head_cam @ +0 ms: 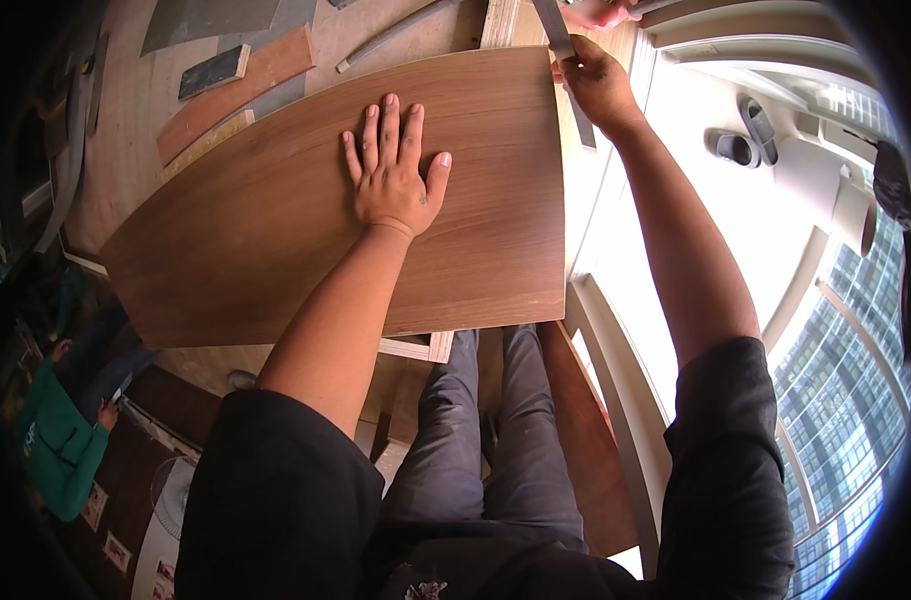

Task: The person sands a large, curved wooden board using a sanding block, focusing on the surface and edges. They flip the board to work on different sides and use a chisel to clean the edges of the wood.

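A large brown wood-grain panel [275,225] lies before me, its far side curved and its right edge cut nearly straight. My left hand [395,169] presses flat on its face, fingers spread and nothing held. Beyond the panel's upper right corner, my right hand [598,86] is closed around a long, flat, grey strip [551,26] that looks like a metal file. The strip slants past the panel's right edge; whether it touches that edge I cannot tell. Its lower end [584,133] sticks out below my fist.
Past the panel are a dark-faced block [214,73], a reddish-brown board [238,94], grey sheets [200,22] and a rod [395,34]. Slippers [737,146] lie on the bright floor at right, near windows [838,360]. A person in a green top [58,435] is at lower left.
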